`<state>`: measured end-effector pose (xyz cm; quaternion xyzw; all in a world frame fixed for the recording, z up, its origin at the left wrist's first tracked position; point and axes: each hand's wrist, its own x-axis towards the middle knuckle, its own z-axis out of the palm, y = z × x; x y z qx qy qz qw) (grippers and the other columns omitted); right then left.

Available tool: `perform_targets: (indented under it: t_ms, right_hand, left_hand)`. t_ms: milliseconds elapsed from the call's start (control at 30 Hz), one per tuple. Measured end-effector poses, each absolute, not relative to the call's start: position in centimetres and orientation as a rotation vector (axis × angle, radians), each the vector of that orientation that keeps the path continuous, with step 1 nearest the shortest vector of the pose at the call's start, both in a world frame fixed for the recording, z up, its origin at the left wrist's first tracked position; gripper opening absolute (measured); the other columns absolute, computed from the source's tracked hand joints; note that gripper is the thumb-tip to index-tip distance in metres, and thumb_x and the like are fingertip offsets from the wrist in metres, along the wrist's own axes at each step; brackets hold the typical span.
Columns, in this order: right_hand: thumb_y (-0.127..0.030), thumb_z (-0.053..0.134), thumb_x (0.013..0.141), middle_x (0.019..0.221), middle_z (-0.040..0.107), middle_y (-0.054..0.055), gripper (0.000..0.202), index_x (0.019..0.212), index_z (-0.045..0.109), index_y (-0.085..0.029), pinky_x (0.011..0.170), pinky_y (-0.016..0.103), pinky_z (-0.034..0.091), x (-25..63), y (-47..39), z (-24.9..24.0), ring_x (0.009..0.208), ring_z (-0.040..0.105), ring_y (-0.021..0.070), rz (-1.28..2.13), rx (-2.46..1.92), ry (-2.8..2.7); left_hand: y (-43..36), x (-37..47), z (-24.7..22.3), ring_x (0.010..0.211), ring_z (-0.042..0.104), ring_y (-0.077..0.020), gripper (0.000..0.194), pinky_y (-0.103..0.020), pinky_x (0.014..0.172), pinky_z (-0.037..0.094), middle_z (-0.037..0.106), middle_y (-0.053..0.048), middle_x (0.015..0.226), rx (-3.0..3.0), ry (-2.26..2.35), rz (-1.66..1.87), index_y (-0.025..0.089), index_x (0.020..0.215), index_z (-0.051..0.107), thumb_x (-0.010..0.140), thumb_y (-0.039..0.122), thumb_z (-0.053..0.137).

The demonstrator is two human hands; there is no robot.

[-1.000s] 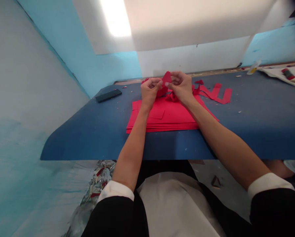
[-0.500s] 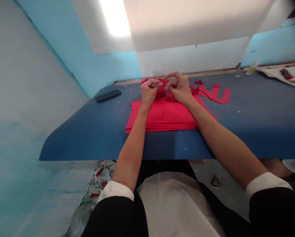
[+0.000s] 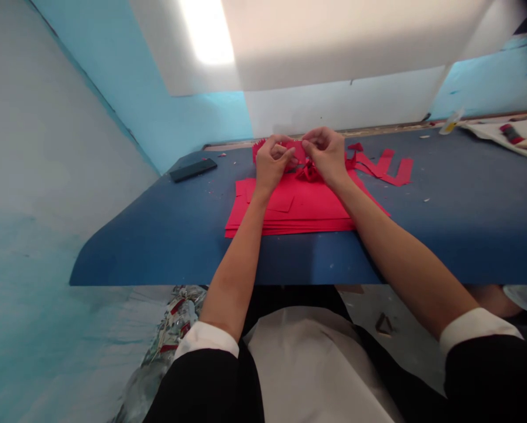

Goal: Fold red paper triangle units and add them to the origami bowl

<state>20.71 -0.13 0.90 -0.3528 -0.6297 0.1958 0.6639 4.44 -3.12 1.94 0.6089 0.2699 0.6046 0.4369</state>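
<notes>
Between my hands is a small piece of red paper (image 3: 297,151), held up above the far part of a stack of red paper sheets (image 3: 316,202). My left hand (image 3: 272,161) pinches its left side, fingers closed. At its right edge, my right hand (image 3: 327,154) grips it between thumb and fingers. Behind my left hand stands a red paper piece with a jagged, fringed edge (image 3: 258,148), partly hidden. Folded red paper pieces (image 3: 308,172) lie on the stack below my right hand. A loose red rectangle (image 3: 281,203) rests on the stack's left part.
Red paper strips (image 3: 390,167) lie right of the stack on the blue table (image 3: 457,235). A dark phone-like block (image 3: 193,170) is at the left. Toward the back right are a small bottle (image 3: 452,121) and a white cloth or paper (image 3: 501,132) with items on it.
A flat red paper piece now shows stretched between my hands. My left hand has shifted slightly right, and my right hand has moved a little right with its index finger drawn in.
</notes>
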Motion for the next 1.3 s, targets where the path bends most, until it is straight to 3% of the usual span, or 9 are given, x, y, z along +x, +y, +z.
perform_targets:
  t_ms: [100,200,333,533,733,900,1033,1167,1300]
  right_hand:
    - [-0.066,0.087,0.077,0.08,0.073,0.002,0.046,0.094,0.065,-0.029,0.077,0.044,0.065,20.5,-0.4,0.8,0.075,0.071,0.0222,0.435,-0.782,-1.455]
    - [-0.062,0.09,0.074,0.079,0.069,-0.001,0.048,0.099,0.064,-0.03,0.072,0.041,0.062,20.3,-0.6,0.8,0.07,0.066,0.0195,0.443,-0.768,-1.484]
    - [-0.059,0.091,0.076,0.077,0.066,-0.001,0.047,0.103,0.063,-0.031,0.069,0.038,0.06,20.6,-0.7,0.9,0.073,0.066,0.0198,0.54,-0.771,-1.482]
    - [-0.063,0.092,0.074,0.081,0.069,0.0,0.052,0.101,0.064,-0.029,0.065,0.036,0.06,20.6,-1.6,1.6,0.073,0.067,0.0188,0.811,-0.74,-1.384]
    - [-0.066,0.094,0.068,0.077,0.069,0.002,0.054,0.093,0.065,-0.027,0.069,0.038,0.064,19.8,-3.2,2.5,0.079,0.072,0.0221,1.007,-0.699,-1.333]
    - [-0.064,0.095,0.069,0.079,0.072,0.002,0.052,0.092,0.066,-0.027,0.072,0.04,0.066,19.6,-3.6,2.6,0.08,0.074,0.0226,1.071,-0.699,-1.289]
    - [-0.063,0.096,0.068,0.082,0.074,0.001,0.054,0.094,0.066,-0.027,0.072,0.039,0.066,19.7,-3.1,2.3,0.078,0.073,0.0208,1.067,-0.67,-1.261]
    - [-0.066,0.095,0.069,0.083,0.073,0.001,0.055,0.096,0.066,-0.028,0.071,0.039,0.066,19.9,-2.6,1.9,0.078,0.073,0.0215,1.038,-0.655,-1.292]
    - [-0.064,0.093,0.072,0.077,0.067,-0.002,0.052,0.101,0.066,-0.03,0.067,0.039,0.064,20.1,-2.1,1.6,0.071,0.07,0.0195,0.958,-0.658,-1.361]
  left_hand:
    - [-3.0,4.4,1.8,0.079,0.073,-0.0199,0.056,-0.042,0.084,0.062,0.069,0.002,0.071,1.487,0.573,1.549,0.027,0.098,0.066,0.072,0.068,0.093]
    - [-2.9,4.4,1.7,0.072,0.071,-0.016,0.055,-0.041,0.082,0.062,0.069,0.002,0.077,1.507,0.511,1.577,0.026,0.094,0.068,0.071,0.069,0.094]
    - [-2.7,4.4,1.6,0.071,0.074,-0.0168,0.05,-0.04,0.077,0.063,0.067,0.002,0.085,1.508,0.439,1.585,0.025,0.096,0.072,0.072,0.061,0.097]
    - [-2.4,4.4,1.5,0.09,0.078,-0.0195,0.03,-0.04,0.09,0.066,0.077,-0.001,0.094,1.44,0.374,1.537,0.025,0.103,0.075,0.087,0.044,0.091]
    - [-2.7,4.4,1.9,0.068,0.073,-0.0116,0.049,-0.028,0.072,0.065,0.075,0.004,0.085,1.469,0.33,1.56,0.025,0.106,0.075,0.073,0.054,0.098]
    - [-2.9,4.3,1.9,0.069,0.07,-0.0128,0.049,-0.032,0.074,0.065,0.073,0.002,0.082,1.525,0.333,1.568,0.029,0.111,0.074,0.077,0.058,0.095]
    - [-3.1,4.3,2.0,0.068,0.072,-0.0124,0.051,-0.03,0.073,0.064,0.073,0.004,0.081,1.511,0.287,1.574,0.028,0.117,0.069,0.08,0.051,0.095]
    - [-3.3,4.4,2.0,0.066,0.072,-0.0113,0.046,-0.026,0.066,0.062,0.072,0.007,0.078,1.451,0.242,1.568,0.027,0.098,0.061,0.076,0.044,0.099]
    - [-3.3,4.5,2.1,0.061,0.067,-0.0094,0.03,-0.024,0.062,0.057,0.066,0.006,0.073,1.418,0.467,1.516,0.022,0.089,0.061,0.087,0.03,0.091]
